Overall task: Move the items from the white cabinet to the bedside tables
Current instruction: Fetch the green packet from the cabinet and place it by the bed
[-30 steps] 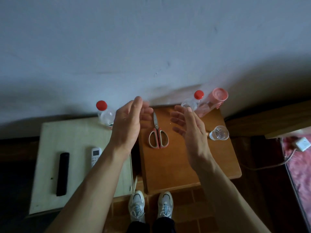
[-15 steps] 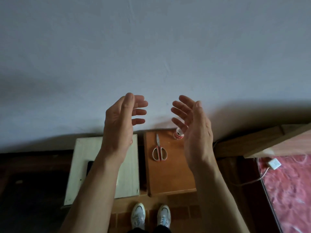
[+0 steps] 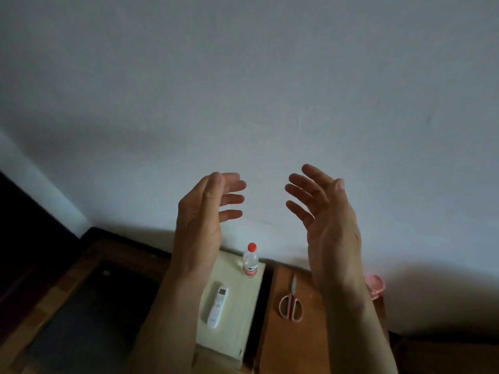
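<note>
Both hands are raised in front of the wall, palms facing each other, fingers spread and holding nothing: my left hand and my right hand. Below them stands the white cabinet, with a clear bottle with a red cap at its far right corner and a white remote control lying on its top. To its right is the brown bedside table, where red-handled scissors lie. A pink cup shows partly behind my right forearm.
A plain white wall fills most of the view. A dark floor area with a wooden border lies left of the cabinet. A narrow dark gap separates cabinet and table.
The view has tilted up and turned left, so the furniture now sits lower. Both hands stay raised and spread. My feet, the cable and the pink cloth have left the view.
</note>
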### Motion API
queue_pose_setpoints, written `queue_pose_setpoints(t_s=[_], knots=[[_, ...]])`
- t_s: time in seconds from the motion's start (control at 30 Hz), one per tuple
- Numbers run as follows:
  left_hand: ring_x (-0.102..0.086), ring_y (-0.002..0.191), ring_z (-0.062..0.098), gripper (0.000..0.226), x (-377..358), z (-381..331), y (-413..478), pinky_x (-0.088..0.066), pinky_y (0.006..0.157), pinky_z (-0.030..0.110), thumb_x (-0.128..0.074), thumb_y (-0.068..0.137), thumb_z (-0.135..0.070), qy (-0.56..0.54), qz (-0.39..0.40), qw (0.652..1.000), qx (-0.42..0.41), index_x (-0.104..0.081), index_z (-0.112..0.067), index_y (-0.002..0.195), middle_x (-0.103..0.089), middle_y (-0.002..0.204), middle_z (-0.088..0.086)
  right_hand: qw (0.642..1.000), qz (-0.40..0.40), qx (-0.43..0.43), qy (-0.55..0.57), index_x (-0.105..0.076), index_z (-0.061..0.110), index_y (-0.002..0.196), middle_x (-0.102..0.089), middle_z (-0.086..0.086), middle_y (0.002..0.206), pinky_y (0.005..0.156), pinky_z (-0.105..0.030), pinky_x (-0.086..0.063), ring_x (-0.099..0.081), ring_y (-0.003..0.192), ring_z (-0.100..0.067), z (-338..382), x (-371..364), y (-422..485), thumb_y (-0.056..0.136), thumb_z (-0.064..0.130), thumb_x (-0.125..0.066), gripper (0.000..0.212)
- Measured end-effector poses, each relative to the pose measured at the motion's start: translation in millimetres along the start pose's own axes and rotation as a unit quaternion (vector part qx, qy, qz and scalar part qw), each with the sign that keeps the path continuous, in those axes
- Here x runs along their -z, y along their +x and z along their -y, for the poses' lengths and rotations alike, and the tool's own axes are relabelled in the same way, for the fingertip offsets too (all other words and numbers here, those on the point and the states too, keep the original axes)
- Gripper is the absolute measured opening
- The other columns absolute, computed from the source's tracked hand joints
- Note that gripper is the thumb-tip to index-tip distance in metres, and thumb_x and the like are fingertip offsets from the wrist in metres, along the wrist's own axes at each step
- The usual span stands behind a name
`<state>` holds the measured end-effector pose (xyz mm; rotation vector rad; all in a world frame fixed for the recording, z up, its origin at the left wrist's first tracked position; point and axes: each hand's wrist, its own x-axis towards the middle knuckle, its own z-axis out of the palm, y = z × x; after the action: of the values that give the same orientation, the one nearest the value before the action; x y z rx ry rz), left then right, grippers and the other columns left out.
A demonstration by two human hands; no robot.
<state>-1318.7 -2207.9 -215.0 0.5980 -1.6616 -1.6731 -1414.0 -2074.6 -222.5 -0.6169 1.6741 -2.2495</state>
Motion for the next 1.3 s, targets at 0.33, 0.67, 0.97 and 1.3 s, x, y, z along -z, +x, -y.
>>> queue_pose_setpoints(t_s=[0.33,0.67,0.97,1.3], knots=[[-0.071,0.104,0.014,0.045,41.7,-35.1,-85.8,-0.059,0.087,0.033,-0.034,0.101,-0.046,0.034,-0.205,0.978,-0.037,-0.067,-0.019,0.114,-0.074,0.113,-0.005,0.969,0.231,-0.068,0.053,-0.063,0.023,0.127,-0.071,0.0,0.123,0.105,-0.046,-0.049,-0.066,0.118,-0.018,10.7,-51.9,-32.5,0.101,0.053,-0.023,0.056],[-0.071,0.104,0.025,0.052,182.4,-75.0,-229.9,-0.058,0.085,0.039,-0.041,0.093,-0.054,0.001,-0.469,0.88,-0.07,-0.069,-0.013,0.112,-0.076,0.111,0.006,0.878,0.466,-0.087,0.066,-0.059,0.022,0.131,-0.072,0.003,0.121,0.102,-0.036,-0.053,-0.067,0.116,-0.014,18.4,-193.4,-153.4,0.097,0.061,-0.028,0.06],[-0.072,0.098,0.018,0.044,298.1,-102.9,-369.8,-0.059,0.09,0.04,-0.032,0.106,-0.036,0.042,-0.613,0.786,-0.065,-0.07,-0.015,0.111,-0.077,0.106,-0.001,0.799,0.579,-0.113,0.116,-0.062,0.019,0.128,-0.072,-0.004,0.12,0.104,-0.043,-0.05,-0.067,0.116,-0.018,27.1,-309.7,-312.5,0.099,0.05,-0.027,0.055],[-0.071,0.103,0.014,0.047,395.9,-130.7,-502.2,-0.055,0.09,0.038,-0.034,0.102,-0.051,0.038,-0.715,0.696,-0.057,-0.072,-0.024,0.109,-0.075,0.111,-0.009,0.73,0.657,-0.142,0.123,-0.063,0.024,0.124,-0.071,-0.003,0.124,0.105,-0.04,-0.05,-0.067,0.116,-0.015,41.0,-408.6,-468.2,0.093,0.054,-0.026,0.057]])
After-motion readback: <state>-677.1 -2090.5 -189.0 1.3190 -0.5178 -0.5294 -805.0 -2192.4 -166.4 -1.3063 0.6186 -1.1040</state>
